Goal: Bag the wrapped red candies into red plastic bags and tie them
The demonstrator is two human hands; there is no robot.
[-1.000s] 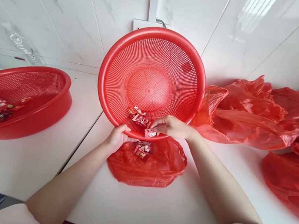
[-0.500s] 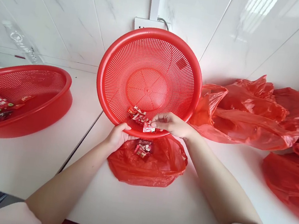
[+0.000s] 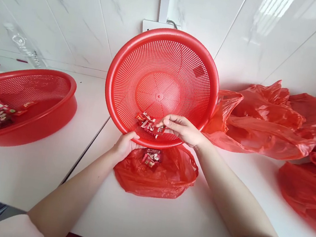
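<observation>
Red perforated plastic basket (image 3: 163, 83) is tipped up on edge on the white tabletop (image 3: 160, 222), left hand (image 3: 126, 145) gripping its lower rim. Right hand (image 3: 181, 129) pinches one red candy wrapper (image 3: 158, 129) among about three inside. Two baskets total, the second basket (image 3: 20, 106) lies flat on the left. A small red plastic bag (image 3: 155, 173) with candies sits underneath.

Sweets (image 3: 149, 123) in basket (image 3: 126, 90) above bag (image 3: 163, 178)

The tilted round red plastic perforated basket (image 3: 163, 83) looks smooth and slightly glossy. The thin red plastic bag (image 3: 164, 175) beneath it is crinkled and shiny. The white surface (image 3: 159, 225) is smooth and matt; the marbled wall tiles (image 3: 277, 33) are glossy.
</observation>
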